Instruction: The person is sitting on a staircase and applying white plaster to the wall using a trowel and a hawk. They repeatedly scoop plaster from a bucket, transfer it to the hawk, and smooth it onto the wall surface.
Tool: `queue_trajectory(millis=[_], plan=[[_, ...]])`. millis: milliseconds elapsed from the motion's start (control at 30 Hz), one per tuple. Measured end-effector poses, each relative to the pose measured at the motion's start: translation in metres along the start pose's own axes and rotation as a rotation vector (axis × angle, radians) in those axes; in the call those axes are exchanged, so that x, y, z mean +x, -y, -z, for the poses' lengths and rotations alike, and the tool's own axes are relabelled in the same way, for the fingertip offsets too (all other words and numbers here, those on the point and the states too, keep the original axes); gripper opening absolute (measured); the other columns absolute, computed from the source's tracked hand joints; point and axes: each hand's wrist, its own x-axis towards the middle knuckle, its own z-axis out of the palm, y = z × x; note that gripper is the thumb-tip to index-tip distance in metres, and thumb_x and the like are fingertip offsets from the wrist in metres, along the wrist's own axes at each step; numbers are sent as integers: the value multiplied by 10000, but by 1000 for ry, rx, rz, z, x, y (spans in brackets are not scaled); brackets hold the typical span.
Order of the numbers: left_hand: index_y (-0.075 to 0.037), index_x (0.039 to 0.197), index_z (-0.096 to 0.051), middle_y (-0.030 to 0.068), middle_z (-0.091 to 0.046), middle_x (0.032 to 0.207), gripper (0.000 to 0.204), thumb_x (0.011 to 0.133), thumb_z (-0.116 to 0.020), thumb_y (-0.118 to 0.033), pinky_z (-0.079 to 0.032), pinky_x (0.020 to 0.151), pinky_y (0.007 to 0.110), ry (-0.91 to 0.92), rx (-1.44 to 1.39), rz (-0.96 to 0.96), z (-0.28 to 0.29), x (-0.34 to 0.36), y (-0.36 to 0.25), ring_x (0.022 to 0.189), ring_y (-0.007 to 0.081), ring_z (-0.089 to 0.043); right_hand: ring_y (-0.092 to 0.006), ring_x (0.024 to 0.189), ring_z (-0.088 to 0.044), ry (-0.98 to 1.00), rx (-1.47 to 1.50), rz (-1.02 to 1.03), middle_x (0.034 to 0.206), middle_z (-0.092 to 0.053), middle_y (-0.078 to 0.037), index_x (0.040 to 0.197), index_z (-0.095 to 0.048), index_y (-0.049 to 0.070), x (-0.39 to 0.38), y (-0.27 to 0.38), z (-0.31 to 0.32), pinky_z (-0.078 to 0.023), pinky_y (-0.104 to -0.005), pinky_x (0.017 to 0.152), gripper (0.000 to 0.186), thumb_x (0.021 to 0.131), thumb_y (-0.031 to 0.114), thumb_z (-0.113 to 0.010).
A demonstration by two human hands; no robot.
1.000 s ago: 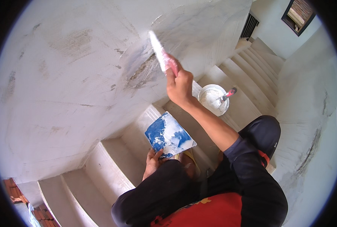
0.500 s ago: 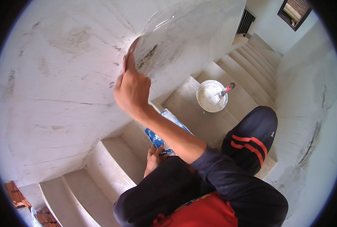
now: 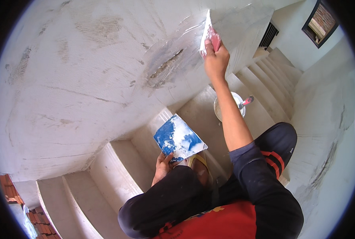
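My right hand (image 3: pixel 217 63) is raised to the wall at the upper middle, closed around a red putty spreader (image 3: pixel 214 38). White putty coats the spreader's long edge, which lies at or close against the grey smeared patch of wall (image 3: pixel 235 30). Lower down, my left hand (image 3: pixel 162 165) grips the near corner of a flat blue board (image 3: pixel 165 133). White putty (image 3: pixel 183 135) covers much of that board's top. To the left of the spreader, a dark rough gouge (image 3: pixel 167 63) shows in the wall.
A white bucket (image 3: pixel 241 116) stands on the stairs, partly hidden behind my right forearm; a red-handled tool (image 3: pixel 247 101) leans in it. Concrete steps (image 3: pixel 261 89) run up to the far right and down to the lower left. Bricks (image 3: pixel 42 223) lie at the bottom left.
My right hand has swept the spreader rightward and up along the wall, uncovering the gouge and the blue board. Putty now shows along the spreader's edge. My left hand stays in place.
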Motion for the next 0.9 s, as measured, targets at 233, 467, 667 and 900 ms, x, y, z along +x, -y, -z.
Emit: queue_trajectory(millis=[233,467,667,900], plan=[[20,1230,-399,152,-579,1108,303,930,-428,-14,-565,771,344,44,-64,-3,3,6,9,913,261,-640,-202,733,-672,252,111,69,898,-677,-172,1187,-602,65,-72,46,-14,-503,-300,596,341,866,180,-576],[-8,1261,-400,105,-588,1078,349,927,-472,-79,-554,714,299,42,-52,-42,-8,-2,5,893,200,-634,-261,780,-675,390,239,299,911,-667,-158,1168,-609,77,-148,96,-28,-533,-304,626,344,830,39,-558],[-18,1256,-380,141,-584,1094,326,936,-439,-49,-578,746,348,-47,-88,-66,-7,-6,8,890,245,-648,-264,729,-655,629,355,-28,874,-669,-153,1135,-606,47,-148,78,11,-504,-325,620,299,844,34,-542],[3,1226,-386,161,-584,1086,300,934,-441,-35,-585,744,365,-57,-94,-83,-5,-4,6,896,272,-652,-283,716,-655,254,232,-198,805,-649,-196,1056,-586,-43,-100,56,27,-480,-344,628,219,885,81,-526]])
